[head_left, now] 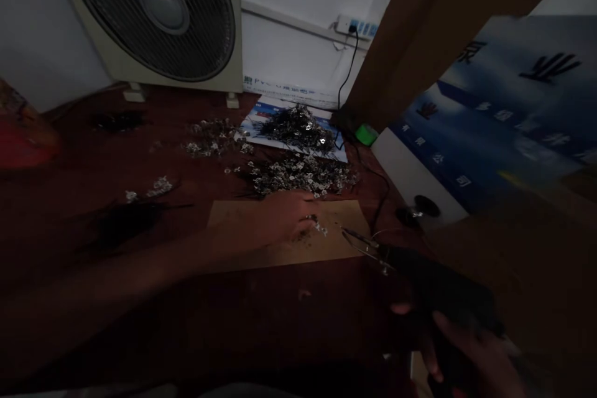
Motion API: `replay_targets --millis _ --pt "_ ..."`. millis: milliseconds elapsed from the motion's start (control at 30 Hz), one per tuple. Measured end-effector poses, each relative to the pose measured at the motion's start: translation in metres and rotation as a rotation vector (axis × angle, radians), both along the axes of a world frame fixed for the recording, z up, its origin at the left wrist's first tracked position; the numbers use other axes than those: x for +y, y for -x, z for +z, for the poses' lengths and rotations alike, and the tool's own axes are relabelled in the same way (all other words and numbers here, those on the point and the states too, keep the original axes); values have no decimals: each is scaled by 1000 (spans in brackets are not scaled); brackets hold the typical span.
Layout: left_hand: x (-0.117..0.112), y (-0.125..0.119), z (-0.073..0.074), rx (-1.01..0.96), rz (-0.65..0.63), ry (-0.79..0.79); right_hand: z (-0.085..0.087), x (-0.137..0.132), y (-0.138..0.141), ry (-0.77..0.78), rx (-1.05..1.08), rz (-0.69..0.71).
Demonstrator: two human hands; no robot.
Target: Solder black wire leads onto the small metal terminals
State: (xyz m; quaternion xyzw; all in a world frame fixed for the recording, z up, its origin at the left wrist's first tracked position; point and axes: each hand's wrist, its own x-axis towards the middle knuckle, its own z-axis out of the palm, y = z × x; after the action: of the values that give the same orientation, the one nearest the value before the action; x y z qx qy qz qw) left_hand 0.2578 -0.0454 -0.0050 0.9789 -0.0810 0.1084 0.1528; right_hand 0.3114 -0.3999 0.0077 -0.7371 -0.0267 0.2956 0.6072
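My left hand (pixel 284 214) reaches over a brown cardboard sheet (pixel 247 255), its fingers closed. Small silvery metal pieces (pixel 321 228) show at the fingertips; how they sit in the grip is too dark to tell. In my right hand (pixel 476 342), at the lower right, is a black soldering gun (pixel 433 273). Its thin tip points left, just over the sheet's right part and a little apart from the metal pieces. Beyond the sheet lies a pile of small silvery metal parts with dark strands (pixel 303 175). Another such heap (pixel 298 127) rests on a blue and white printed sheet.
A box fan (pixel 163 6) stands at the back left. Dark bundles (pixel 128 221) and loose metal parts (pixel 217 137) lie on the dark red table. At right are a green roll (pixel 366 134), a black cord (pixel 385 189) and a printed blue board (pixel 504 106).
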Motion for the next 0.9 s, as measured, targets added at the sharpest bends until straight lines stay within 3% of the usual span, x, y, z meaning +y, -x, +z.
replay_targets --millis 100,200,433,567,700,900 --pt "-8 -13 -12 -6 -16 -8 -1 1 6 -42 -43 -69" --pt "1 -9 -15 -15 -59 -5 0 2 11 -33 9 -89" --pt "28 45 -13 -21 -164 15 -11 2 6 -44 2 -29" --pt "31 64 -17 -12 -106 80 -17 10 7 -58 3 -8" --pt "25 58 -19 7 -26 132 -13 22 13 -50 41 -12" --pt "20 45 -17 51 -63 156 -8 32 15 -36 -44 14"
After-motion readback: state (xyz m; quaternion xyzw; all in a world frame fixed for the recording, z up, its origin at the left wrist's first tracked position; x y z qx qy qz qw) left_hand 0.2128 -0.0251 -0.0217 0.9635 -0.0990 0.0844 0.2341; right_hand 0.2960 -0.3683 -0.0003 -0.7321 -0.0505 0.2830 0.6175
